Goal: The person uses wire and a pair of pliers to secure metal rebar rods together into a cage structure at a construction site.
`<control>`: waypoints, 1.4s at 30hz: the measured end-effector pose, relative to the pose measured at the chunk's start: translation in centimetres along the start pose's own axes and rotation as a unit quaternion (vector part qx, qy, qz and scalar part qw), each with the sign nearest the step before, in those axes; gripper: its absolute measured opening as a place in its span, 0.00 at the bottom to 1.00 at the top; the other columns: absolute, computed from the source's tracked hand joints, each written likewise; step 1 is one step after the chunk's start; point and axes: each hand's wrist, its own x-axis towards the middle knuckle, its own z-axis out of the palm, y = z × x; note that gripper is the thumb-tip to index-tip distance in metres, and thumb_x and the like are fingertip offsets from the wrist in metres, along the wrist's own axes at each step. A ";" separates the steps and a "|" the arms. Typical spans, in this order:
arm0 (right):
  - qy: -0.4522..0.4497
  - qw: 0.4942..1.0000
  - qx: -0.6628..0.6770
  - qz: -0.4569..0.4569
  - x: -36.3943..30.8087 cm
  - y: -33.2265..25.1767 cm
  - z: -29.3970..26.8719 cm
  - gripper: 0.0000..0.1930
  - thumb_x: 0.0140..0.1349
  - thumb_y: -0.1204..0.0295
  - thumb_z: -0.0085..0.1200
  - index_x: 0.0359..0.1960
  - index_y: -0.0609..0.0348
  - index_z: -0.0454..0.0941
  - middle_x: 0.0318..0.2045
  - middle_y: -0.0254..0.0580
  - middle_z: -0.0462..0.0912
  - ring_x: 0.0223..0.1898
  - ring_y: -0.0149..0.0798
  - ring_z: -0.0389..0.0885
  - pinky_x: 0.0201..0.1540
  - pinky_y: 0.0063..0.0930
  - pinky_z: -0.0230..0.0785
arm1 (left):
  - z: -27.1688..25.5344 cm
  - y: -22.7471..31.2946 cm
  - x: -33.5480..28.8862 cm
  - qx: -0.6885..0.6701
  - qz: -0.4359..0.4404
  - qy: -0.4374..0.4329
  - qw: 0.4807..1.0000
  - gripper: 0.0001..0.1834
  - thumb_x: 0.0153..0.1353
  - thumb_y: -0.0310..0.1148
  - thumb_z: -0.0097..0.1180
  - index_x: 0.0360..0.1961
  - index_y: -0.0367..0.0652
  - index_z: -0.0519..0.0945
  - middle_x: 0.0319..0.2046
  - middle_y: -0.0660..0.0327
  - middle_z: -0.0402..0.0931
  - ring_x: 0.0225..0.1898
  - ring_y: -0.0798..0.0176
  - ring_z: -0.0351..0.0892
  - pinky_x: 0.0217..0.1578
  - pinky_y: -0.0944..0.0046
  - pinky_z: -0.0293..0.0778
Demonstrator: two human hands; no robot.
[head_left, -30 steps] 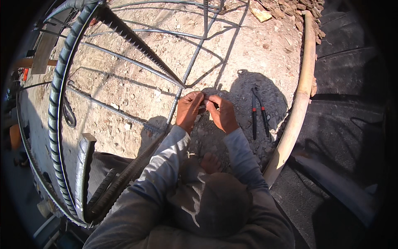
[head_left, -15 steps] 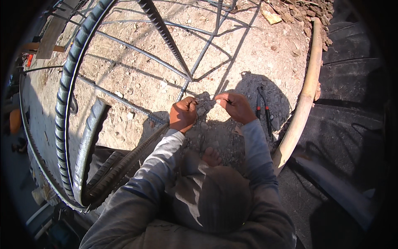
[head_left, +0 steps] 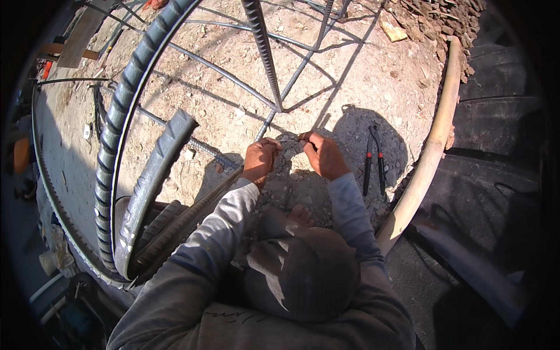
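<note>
Over stony dirt ground [head_left: 361, 76]: left hand [head_left: 259, 158], right hand [head_left: 322, 154] pinch thin wire [head_left: 290, 140]; pliers [head_left: 373, 157] nearby.

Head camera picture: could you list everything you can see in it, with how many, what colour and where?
Tie wire: one short piece, grey, held between both hands.
Thick ribbed rebar: several bars, dark grey, curving down the left side.
Thin rebar rods: several, grey, crossing over the ground ahead.
Pliers: one pair, red and black handles, on the ground right of the hands.
Pole: one, pale tan, curving along the right.
Ground: sandy, pebbly, with rubble at the top right.
Foot: one, bare, below the hands.
Left hand: pinches the wire's left end.
Right hand: pinches the wire's right end.
Sleeves: two, grey.
</note>
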 end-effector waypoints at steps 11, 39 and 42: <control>0.130 0.988 -0.070 0.034 -0.8 1.6 0.1 0.08 0.62 0.71 0.51 0.40 0.58 0.80 0.27 0.53 0.82 0.31 0.53 0.83 0.32 0.38 0.72 | -0.3 -1.9 1.5 0.269 0.238 0.071 0.931 0.10 0.59 0.31 0.53 0.34 0.34 0.80 0.22 0.56 0.79 0.25 0.63 0.76 0.30 0.62 0.72; 0.273 0.911 0.131 0.280 9.0 10.1 7.6 0.12 0.58 0.76 0.47 0.39 0.61 0.83 0.29 0.50 0.84 0.31 0.38 0.84 0.37 0.30 0.74 | 3.6 -0.3 10.1 0.235 0.304 0.371 0.846 0.09 0.58 0.26 0.50 0.34 0.32 0.79 0.29 0.47 0.79 0.31 0.52 0.79 0.34 0.56 0.73; 0.225 0.843 0.314 0.374 10.0 4.3 7.5 0.13 0.62 0.77 0.44 0.44 0.65 0.79 0.26 0.52 0.82 0.20 0.39 0.81 0.20 0.28 0.72 | -0.4 0.7 11.7 0.330 0.290 0.405 0.802 0.08 0.56 0.27 0.55 0.34 0.32 0.79 0.28 0.46 0.78 0.31 0.47 0.79 0.35 0.54 0.73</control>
